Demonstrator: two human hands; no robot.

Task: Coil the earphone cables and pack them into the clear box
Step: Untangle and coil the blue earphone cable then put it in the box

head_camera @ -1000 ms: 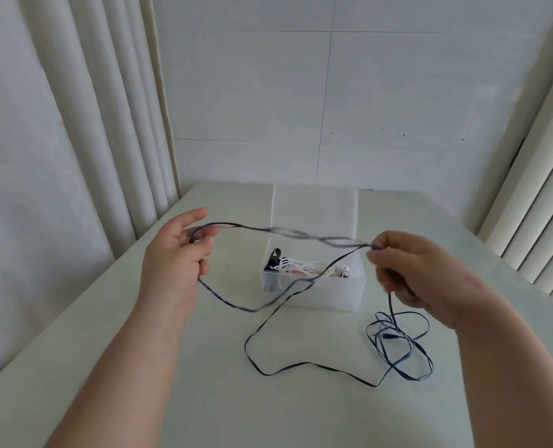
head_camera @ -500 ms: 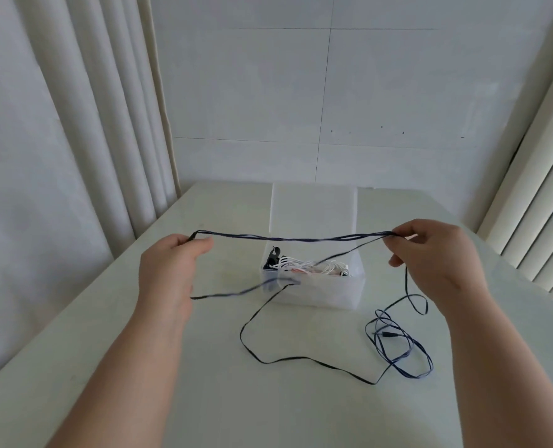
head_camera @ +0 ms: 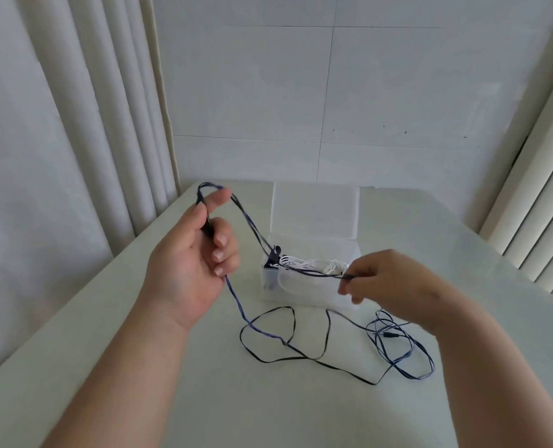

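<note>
One loop of the dark cable (head_camera: 388,335) is hung over the left hand (head_camera: 188,263) and gripped, apparently as the coil's core. The feed strand is pinched by the right hand (head_camera: 395,286) before the clear box (head_camera: 307,292). Slack lies on the tabletop (head_camera: 204,399).

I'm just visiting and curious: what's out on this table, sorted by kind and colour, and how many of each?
1 dark cable, seemingly a single strand, held between the left hand and the right hand
1 white cable bundle, inside the box
1 dark item, at the box's left end, too small to identify
1 clear box, lid open
Total: 4
</note>
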